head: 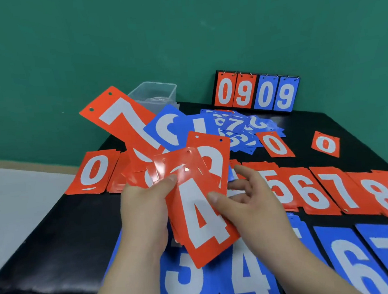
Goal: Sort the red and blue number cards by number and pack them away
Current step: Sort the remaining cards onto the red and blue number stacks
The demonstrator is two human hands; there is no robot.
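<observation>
**Position.** A mixed red and blue fan of cards [155, 150] is held by the left hand [144, 205] over the middle of the counter [55, 241]. The thumb is pressed on top; the fingers are hidden beneath.

**Foremost card.** A red 4 card [204, 218] lies foremost. Its right edge is touched by the thumb of the right hand [246, 198]. That hand's fingers [239, 169] are loosely spread beyond it. Whether a pinch is made cannot be told.

**Handling.** The cards are judged thin, light and semi-stiff. Glare suggests a slick laminate, so slippage within the fan is likely. Each is best taken singly at a long edge, thumb over and fingers under.

**Surroundings.**
- A sorted red row [309, 188] runs toward the right edge.
- A blue row [253, 277] lies along the near edge.
- An unsorted heap [240, 128] lies toward the far edge.
- A clear box [155, 94] stands at the far edge.
</observation>
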